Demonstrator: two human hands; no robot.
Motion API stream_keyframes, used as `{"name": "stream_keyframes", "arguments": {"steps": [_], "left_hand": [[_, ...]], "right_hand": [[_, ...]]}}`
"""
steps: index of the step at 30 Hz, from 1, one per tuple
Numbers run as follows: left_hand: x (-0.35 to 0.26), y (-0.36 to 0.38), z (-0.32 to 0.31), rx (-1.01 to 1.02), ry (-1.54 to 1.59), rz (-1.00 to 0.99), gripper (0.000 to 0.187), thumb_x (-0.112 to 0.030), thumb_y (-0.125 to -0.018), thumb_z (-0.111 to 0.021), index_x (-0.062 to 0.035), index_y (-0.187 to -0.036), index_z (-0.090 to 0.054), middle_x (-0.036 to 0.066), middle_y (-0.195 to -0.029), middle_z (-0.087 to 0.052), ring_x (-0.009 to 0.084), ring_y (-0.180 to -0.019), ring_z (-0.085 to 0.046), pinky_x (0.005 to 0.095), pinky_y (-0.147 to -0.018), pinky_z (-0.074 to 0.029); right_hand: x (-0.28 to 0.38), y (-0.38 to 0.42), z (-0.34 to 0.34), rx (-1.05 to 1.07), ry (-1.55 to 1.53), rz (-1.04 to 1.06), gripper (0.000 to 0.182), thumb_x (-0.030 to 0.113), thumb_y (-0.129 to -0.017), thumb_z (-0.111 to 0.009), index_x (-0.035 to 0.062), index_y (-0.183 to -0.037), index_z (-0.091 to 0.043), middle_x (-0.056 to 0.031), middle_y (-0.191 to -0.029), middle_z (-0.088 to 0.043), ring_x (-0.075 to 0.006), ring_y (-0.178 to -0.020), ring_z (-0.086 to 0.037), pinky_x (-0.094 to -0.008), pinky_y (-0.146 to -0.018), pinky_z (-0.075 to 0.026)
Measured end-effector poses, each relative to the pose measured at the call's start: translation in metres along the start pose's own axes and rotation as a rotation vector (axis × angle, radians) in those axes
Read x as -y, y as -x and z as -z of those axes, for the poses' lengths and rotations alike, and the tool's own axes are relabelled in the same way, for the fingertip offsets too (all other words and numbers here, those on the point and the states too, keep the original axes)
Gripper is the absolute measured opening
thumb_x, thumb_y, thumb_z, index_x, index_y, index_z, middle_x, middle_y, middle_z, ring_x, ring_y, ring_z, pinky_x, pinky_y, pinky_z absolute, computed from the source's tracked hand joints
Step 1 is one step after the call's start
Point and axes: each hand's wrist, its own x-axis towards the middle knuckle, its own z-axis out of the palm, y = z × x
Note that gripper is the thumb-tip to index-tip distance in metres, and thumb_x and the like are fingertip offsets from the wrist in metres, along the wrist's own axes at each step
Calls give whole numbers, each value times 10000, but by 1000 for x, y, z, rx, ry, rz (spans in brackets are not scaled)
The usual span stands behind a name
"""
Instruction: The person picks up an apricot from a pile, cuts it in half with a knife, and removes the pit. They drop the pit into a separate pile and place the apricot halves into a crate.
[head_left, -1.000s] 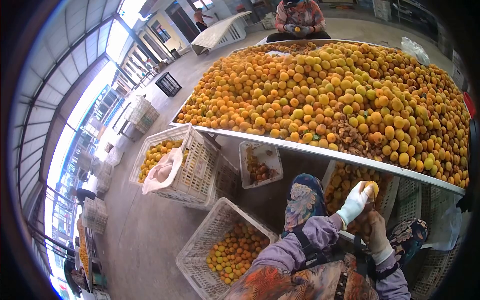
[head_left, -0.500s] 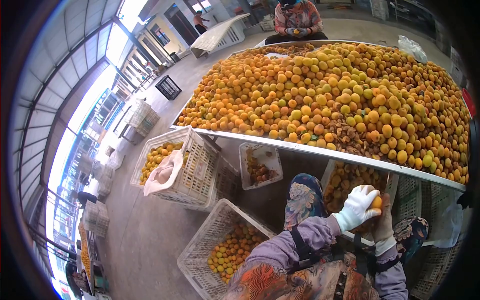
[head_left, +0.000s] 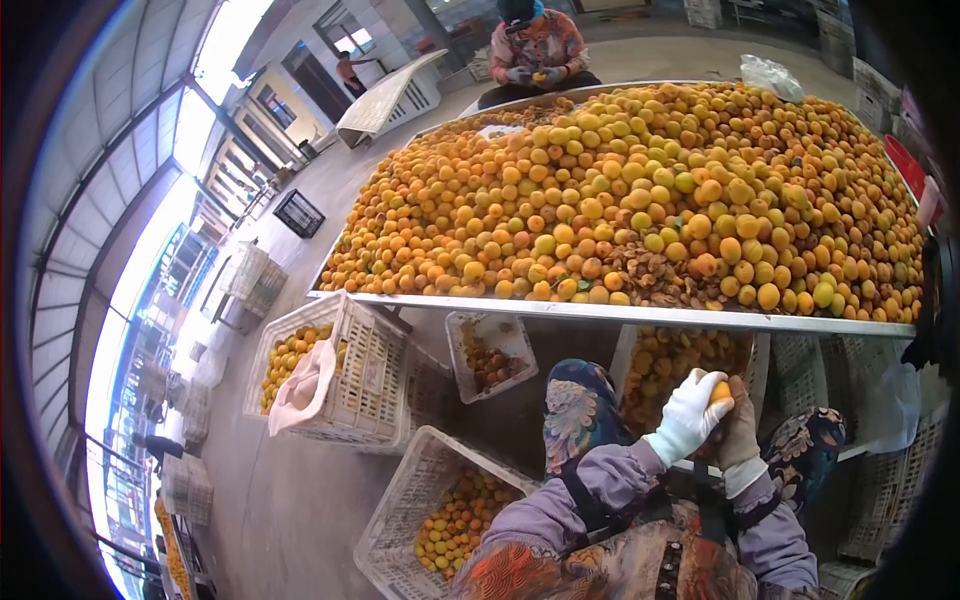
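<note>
My left hand [head_left: 688,416], in a white glove, is closed around an orange apricot [head_left: 720,392]. Pressed against the other side of the fruit is my right hand [head_left: 741,432], in a dirty brownish glove, its fingers curled and partly hidden. Both hands are together above my lap, over the near edge of a white crate [head_left: 624,352] of apricot pieces between my knees. Beyond them a metal-edged table [head_left: 600,312] bears a large heap of apricots [head_left: 600,210]. A brown pile of scraps or pits [head_left: 650,270] lies near its front edge.
To my left stand a crate of whole apricots [head_left: 400,510], a small white bin [head_left: 520,372] with darker fruit, and stacked crates [head_left: 365,375] with a pink cloth [head_left: 303,390] on top. Another gloved person [head_left: 540,50] sits across the table. A plastic bag [head_left: 772,77] lies at the far edge.
My view has turned, so the table and crates appear further left. Both hands stay together around the apricot. The person opposite now has their head lower in view, over their hands.
</note>
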Motion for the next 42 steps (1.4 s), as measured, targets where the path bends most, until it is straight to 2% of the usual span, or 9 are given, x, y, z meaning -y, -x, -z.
{"name": "stream_keyframes", "arguments": {"steps": [2, 8, 14, 30, 32, 34, 35, 38, 42], "left_hand": [[1, 1, -7, -73, -45, 1, 334, -275, -831, -608, -79, -1097, -558, 171, -959, -547, 370, -892, -563, 394, -758, -469], [14, 3, -17, -115, 39, -64, 261, -197, -844, -591, -79, -1075, -566, 150, -990, -541, 341, -849, -573, 393, -728, -477], [-2, -4, -2, -22, -2, -96, 370, -339, -893, -548, -40, -1112, -549, 155, -975, -543, 316, -882, -572, 349, -777, -463], [38, -1, -33, -123, 111, 102, 207, -182, -966, -433, -19, -915, -551, 125, -733, -555, 260, -650, -533, 337, -653, -450], [52, -2, -32, -160, 120, 57, 348, -338, -975, -414, -32, -897, -561, 89, -705, -545, 205, -595, -516, 307, -544, -436], [39, -8, -13, 96, 956, 876, 522, -532, -943, -358, -59, -906, -576, 43, -687, -536, 133, -520, -467, 262, -414, -368], [24, -13, -14, -30, 882, 938, 649, -663, -890, -306, -79, -935, -583, 10, -676, -529, 86, -472, -423, 219, -347, -287], [32, -7, 1, 1, 1065, 894, 611, -644, -893, -347, -80, -962, -572, 9, -630, -510, 118, -431, -359, 246, -390, -290], [36, -4, 10, 34, 1130, 786, 658, -629, -901, -351, -27, -1048, -571, 53, -726, -574, 133, -504, -383, 276, -467, -340]], "right_hand": [[-9, -8, -12, -197, -154, 12, 335, 428, -902, -541, 120, -1015, -607, 29, -826, -614, -77, -691, -585, -212, -530, -448], [-11, -3, 5, -175, 19, -26, 286, 474, -846, -613, 207, -950, -609, 55, -800, -582, -60, -689, -528, -226, -494, -392], [-13, -4, -4, -157, 11, 252, 297, 344, -902, -591, 65, -1000, -564, 6, -892, -573, -81, -822, -537, -253, -726, -456], [-33, -27, 7, -383, 250, 390, 215, 224, -877, -636, 47, -834, -522, 16, -729, -536, -53, -668, -477, -220, -602, -423], [-25, -21, 5, -354, 465, 342, 210, 220, -873, -637, 50, -838, -519, 9, -722, -542, -59, -663, -482, -225, -603, -427], [-21, -18, 7, -302, 403, 331, 210, 221, -869, -638, 46, -846, -523, -1, -740, -554, -66, -675, -493, -226, -618, -430], [-18, -19, 9, -284, 380, 310, 209, 219, -866, -642, 48, -847, -523, -4, -755, -558, -64, -689, -497, -224, -629, -432], [1, -15, 6, -268, 326, 203, 250, 273, -865, -640, 44, -901, -545, -19, -804, -581, -85, -728, -524, -243, -679, -447], [-8, -35, 27, -228, 825, 279, 340, 365, -857, -621, 61, -1004, -583, -69, -836, -619, -165, -729, -560, -283, -725, -460]]}}
